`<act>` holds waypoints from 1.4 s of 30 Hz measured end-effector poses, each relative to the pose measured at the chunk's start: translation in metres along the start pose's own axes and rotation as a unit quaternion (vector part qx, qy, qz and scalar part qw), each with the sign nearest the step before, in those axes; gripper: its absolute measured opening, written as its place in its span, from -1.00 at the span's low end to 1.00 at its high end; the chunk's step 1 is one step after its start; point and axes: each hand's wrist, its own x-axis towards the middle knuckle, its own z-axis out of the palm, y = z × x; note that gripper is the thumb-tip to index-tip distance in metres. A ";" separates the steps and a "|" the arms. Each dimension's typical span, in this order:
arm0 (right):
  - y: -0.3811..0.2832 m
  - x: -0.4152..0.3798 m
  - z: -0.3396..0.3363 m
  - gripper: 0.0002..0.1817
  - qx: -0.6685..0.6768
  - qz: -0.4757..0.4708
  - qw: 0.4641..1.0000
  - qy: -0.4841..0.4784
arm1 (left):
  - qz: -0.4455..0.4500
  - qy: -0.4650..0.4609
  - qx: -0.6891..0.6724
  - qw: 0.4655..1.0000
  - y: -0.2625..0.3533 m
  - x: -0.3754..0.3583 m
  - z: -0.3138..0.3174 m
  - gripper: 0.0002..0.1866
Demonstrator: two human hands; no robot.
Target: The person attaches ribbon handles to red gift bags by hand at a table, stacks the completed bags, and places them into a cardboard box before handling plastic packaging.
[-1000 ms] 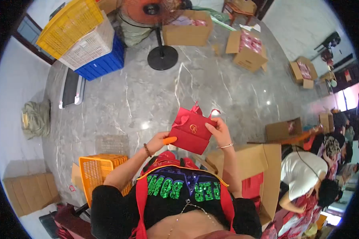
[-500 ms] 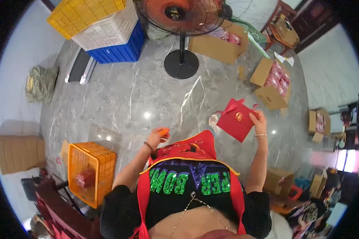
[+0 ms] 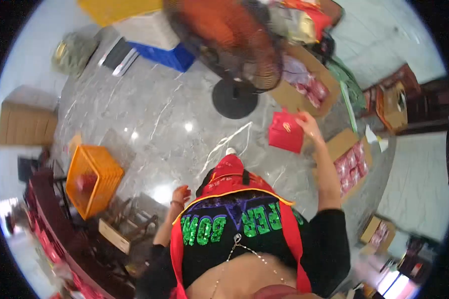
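Right hand (image 3: 309,125) out ahead and to the right, thumb and fingers closed on the upper edge of a red bag (image 3: 286,133). Bag hangs off the floor, slightly tilted, gold mark showing. Left hand (image 3: 181,194) low by the apron (image 3: 227,182), well apart from the bag; fingers curled, but blur hides whether they grip anything.

About the bag: fan base (image 3: 234,98) to its left, one carton (image 3: 284,97) beyond, another (image 3: 341,142) with pink packs (image 3: 351,164) to the right. Orange crate (image 3: 97,174) off to the person's left.

On handling, my judgement: a light pinch at the edge suits it; squeezing the front could crease what looks like stiff paper. Best kept level, clear of the fan stand and carton flaps, with the ribbon free of the fingers. A palm beneath would steady it if weighted; contents not visible.
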 end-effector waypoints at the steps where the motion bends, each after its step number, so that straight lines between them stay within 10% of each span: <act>1: 0.002 0.022 -0.002 -0.75 0.036 0.030 0.999 -0.008 | -0.022 0.010 -0.031 0.999 0.001 0.011 0.015 -0.73; 6: 0.007 0.083 -0.056 -0.63 -0.348 -0.076 0.925 -0.130 | -0.022 -0.059 0.041 0.997 0.057 0.071 0.126 -0.74; 10: 0.073 0.116 -0.195 -0.61 -0.314 0.085 0.945 -0.038 | -0.009 -0.095 0.079 0.992 0.110 0.107 0.228 -0.74; 11: 0.014 0.090 -0.243 -0.66 -0.113 0.284 0.951 0.040 | -0.003 -0.097 0.079 0.992 0.117 0.114 0.247 -0.74; 18: 0.172 0.171 -0.406 -0.66 -0.297 0.225 0.925 0.071 | 0.047 -0.004 -0.031 0.998 0.100 0.099 0.368 -0.75; 24: 0.149 0.311 -0.293 -0.65 -0.261 0.009 0.947 -0.185 | 0.253 0.103 0.004 0.962 0.113 0.047 0.441 -0.77; 30: 0.024 0.353 -0.145 -0.67 -0.463 -0.236 0.803 -0.292 | 0.182 0.286 -0.222 0.914 0.049 -0.008 0.445 -0.77; 34: 0.028 0.379 -0.136 -0.58 -0.215 -0.143 0.858 -0.443 | 0.012 0.355 -0.289 0.889 -0.060 -0.030 0.476 -0.81; 37: 0.052 0.394 -0.104 -0.60 -0.328 -0.230 0.830 -0.389 | -0.093 0.345 -0.356 0.863 -0.110 -0.038 0.508 -0.85; 42: 0.125 0.450 -0.101 -0.66 -0.141 -0.127 0.882 -0.432 | -0.139 0.278 -0.373 0.874 -0.143 -0.055 0.558 -0.81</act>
